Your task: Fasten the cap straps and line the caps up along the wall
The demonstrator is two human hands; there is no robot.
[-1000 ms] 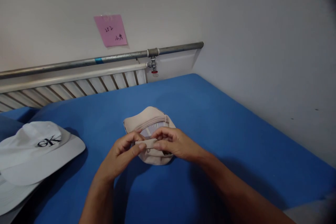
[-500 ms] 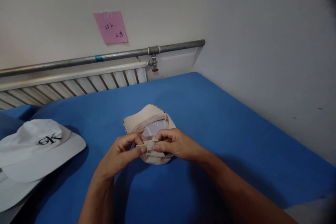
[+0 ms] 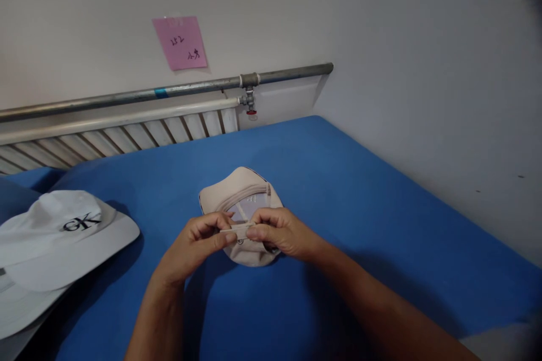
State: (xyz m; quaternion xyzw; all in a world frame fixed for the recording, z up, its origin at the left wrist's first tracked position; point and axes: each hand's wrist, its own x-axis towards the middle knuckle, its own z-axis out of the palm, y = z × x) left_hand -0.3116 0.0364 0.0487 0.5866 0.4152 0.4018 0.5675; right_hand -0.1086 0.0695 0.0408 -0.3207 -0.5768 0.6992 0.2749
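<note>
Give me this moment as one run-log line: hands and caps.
left hand: pinching strap | right hand: pinching same strap | beige cap: inside showing | white cap: left side, untouched

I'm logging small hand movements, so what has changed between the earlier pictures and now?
Very little: the strap seems to have tipped slightly between the left hand and right hand, showing its upper edge. Both hands still pinch it; nothing was let go. The beige cap and white cap stayed put; the whole view shifted slightly.
</note>
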